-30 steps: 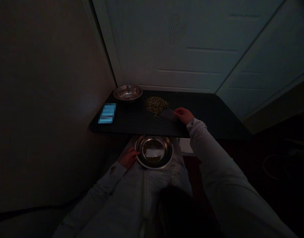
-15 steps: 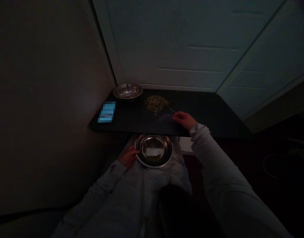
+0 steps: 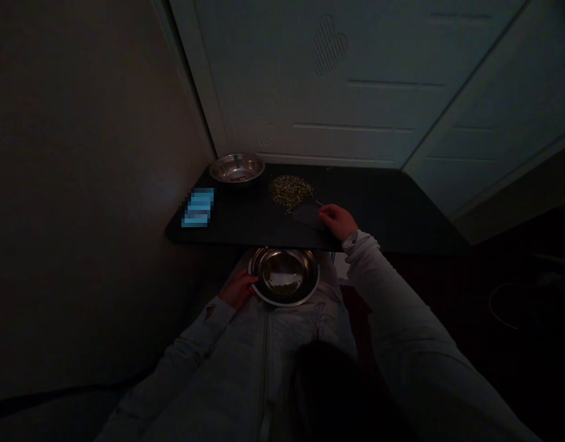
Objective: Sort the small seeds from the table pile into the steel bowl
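Note:
My left hand (image 3: 239, 289) grips the left rim of a shiny steel bowl (image 3: 283, 299) held over my lap below the table edge. Small greenish grains (image 3: 284, 287) lie in the bottom of that bowl. Over the table, the fingertips of my right hand (image 3: 338, 221) are pinched on a thin, dark grey, rounded flat piece (image 3: 306, 216); its exact kind is hard to make out in the dim light. Just beyond it is a loose pile of mixed pale and greenish grains (image 3: 291, 191), with a thin pale strand near the right hand.
On the dark table (image 3: 383, 202), a second steel bowl (image 3: 237, 169) with something small and reddish in it stands at the back left. A phone-like lit screen (image 3: 199, 207), blurred out, lies near the left edge. A pale panelled door (image 3: 356, 110) rises behind the table.
My right hand has shifted slightly left, and the flat piece, smeared before, shows more sharply below the pile. The bowl in my left hand has tilted a little; its grains sit differently.

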Motion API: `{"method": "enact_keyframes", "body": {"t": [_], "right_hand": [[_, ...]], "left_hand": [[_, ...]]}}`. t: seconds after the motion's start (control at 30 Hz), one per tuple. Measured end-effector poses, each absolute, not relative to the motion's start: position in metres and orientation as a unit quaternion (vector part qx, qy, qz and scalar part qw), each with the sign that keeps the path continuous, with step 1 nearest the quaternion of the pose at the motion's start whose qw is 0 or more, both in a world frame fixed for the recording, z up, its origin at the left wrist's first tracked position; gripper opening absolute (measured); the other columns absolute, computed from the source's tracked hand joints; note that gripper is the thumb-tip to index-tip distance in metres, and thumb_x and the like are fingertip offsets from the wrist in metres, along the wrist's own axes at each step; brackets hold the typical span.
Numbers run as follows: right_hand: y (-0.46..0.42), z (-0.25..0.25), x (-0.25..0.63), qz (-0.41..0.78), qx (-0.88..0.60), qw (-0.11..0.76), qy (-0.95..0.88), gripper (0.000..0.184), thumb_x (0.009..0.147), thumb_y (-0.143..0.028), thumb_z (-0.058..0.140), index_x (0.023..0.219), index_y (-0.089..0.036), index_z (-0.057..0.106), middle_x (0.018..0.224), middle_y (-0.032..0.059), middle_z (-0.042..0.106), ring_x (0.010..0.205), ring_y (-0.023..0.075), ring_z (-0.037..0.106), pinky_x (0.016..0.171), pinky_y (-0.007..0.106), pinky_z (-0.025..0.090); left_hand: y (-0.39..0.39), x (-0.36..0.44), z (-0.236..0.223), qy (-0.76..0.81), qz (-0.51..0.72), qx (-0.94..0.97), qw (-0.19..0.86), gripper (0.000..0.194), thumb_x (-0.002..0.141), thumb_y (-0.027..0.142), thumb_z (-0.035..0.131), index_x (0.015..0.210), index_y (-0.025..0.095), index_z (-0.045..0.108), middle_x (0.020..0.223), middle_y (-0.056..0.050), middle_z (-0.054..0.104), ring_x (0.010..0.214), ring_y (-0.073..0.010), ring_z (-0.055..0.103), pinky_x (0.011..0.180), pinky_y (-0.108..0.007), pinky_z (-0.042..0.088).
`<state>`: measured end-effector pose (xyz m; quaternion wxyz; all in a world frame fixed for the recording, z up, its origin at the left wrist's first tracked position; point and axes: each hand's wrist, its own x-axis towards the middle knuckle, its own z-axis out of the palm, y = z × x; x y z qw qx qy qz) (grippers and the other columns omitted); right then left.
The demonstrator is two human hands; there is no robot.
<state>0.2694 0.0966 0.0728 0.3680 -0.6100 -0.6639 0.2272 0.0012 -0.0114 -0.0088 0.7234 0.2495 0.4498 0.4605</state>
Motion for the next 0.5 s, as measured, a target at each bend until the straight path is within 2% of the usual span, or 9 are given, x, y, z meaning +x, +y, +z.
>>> {"method": "enact_keyframes", "body": {"t": [0.27,0.5], "right_hand": [[0.09,0.069,0.258,0.233,-0.594,0.343,-0.689,0.016,0.072,-0.026,0.05,0.081,-0.016,0.059,0.072,0.0012,0.061,0.067,0.0121,0.054,0.066,0.026,0.041],[0.081,0.07,0.247,0.238,-0.582,0.329,-0.704,0.015,0.072,-0.027,0.051,0.081,-0.018,0.059,0.069,0.0001,0.06,0.062,0.0112,0.052,0.059,0.024,0.039]], "left_hand": [[-0.011,0.003,-0.008,0.46,0.459,0.24,0.722,0.029,0.052,0.01,0.066,0.08,0.016,0.064,0.075,-0.002,0.066,0.072,-0.0161,0.06,0.066,-0.025,0.045],[-0.01,0.002,-0.009,0.45,0.451,0.252,0.728,0.025,0.054,0.011,0.064,0.079,0.016,0.064,0.071,-0.001,0.066,0.066,-0.0152,0.06,0.06,-0.024,0.045]]}}
